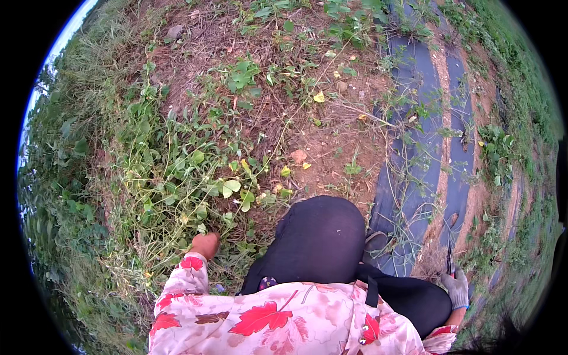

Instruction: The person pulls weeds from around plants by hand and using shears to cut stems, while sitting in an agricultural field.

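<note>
My bare left hand (206, 245) is closed in a fist at the edge of a tangle of green vines (177, 199). Thin stems run into the fist, and a few leaves stick out just above it. On the other side, beside my bent knee, my right hand (456, 286) wears a grey work glove with a blue cuff. It grips a narrow, dark hand tool (450, 259) with some red near the grip. The tool points away from me over the plastic mulch; its exact kind is too small to tell.
Black plastic mulch (412, 155) runs along the right, split by a strip of soil (441, 146) and crossed by dry stems. My dark-trousered knee (321, 239) rises between my hands, with a shoe (375, 244) beside it. A stone (174, 32) lies farther off.
</note>
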The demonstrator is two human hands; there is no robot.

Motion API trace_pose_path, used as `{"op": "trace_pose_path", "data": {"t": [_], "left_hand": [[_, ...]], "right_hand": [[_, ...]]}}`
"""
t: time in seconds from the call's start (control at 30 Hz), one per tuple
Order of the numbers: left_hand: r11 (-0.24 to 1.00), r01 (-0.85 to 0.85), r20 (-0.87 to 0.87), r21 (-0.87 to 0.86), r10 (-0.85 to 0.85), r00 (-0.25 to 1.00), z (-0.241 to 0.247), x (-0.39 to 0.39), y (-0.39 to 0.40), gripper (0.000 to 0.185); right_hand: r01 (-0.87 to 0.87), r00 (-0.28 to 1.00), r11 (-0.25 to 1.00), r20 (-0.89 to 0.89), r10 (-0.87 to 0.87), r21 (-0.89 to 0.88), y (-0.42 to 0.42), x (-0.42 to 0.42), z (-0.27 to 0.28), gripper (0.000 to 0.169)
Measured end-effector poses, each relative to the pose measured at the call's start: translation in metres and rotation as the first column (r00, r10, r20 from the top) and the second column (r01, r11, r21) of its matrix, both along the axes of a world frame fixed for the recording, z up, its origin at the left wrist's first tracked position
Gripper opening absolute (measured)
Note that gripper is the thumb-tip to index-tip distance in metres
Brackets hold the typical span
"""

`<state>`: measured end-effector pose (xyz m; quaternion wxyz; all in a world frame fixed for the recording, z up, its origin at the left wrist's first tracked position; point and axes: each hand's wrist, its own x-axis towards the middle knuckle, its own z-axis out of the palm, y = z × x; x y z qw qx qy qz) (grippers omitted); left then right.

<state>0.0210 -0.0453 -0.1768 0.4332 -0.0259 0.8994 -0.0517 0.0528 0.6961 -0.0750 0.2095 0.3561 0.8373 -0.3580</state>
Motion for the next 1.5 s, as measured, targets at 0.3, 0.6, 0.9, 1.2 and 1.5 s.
{"op": "trace_pose_path", "data": {"t": [0.3,0.6,0.9,1.2,1.5], "left_hand": [[0.930,0.367,-0.680,0.032,-0.248,0.689,-0.008,-0.232,0.075,0.030],[0.899,0.149,-0.466,-0.411,-0.348,0.814,-0.024,-0.249,0.009,0.038],[0.894,-0.301,-0.652,-0.333,0.012,0.758,-0.028,-0.254,0.013,0.037],[0.951,-0.200,-0.383,-0.237,0.098,0.919,-0.009,-0.251,-0.006,0.025],[0.989,-0.076,-0.471,-0.128,0.007,0.882,-0.023,-0.050,-0.012,0.016]], "right_hand": [[-0.017,0.988,0.989,0.157,-0.006,0.147,-0.022,-0.021,0.016,0.030],[-0.014,0.991,0.997,0.134,0.004,0.070,-0.008,-0.013,0.005,0.033],[-0.042,0.975,0.983,0.221,0.002,0.180,-0.008,-0.015,0.009,0.039],[-0.041,0.989,0.984,0.148,0.015,0.172,-0.013,-0.012,0.006,0.028],[-0.063,0.987,0.989,0.158,0.041,0.134,-0.013,-0.012,0.012,0.044]]}}
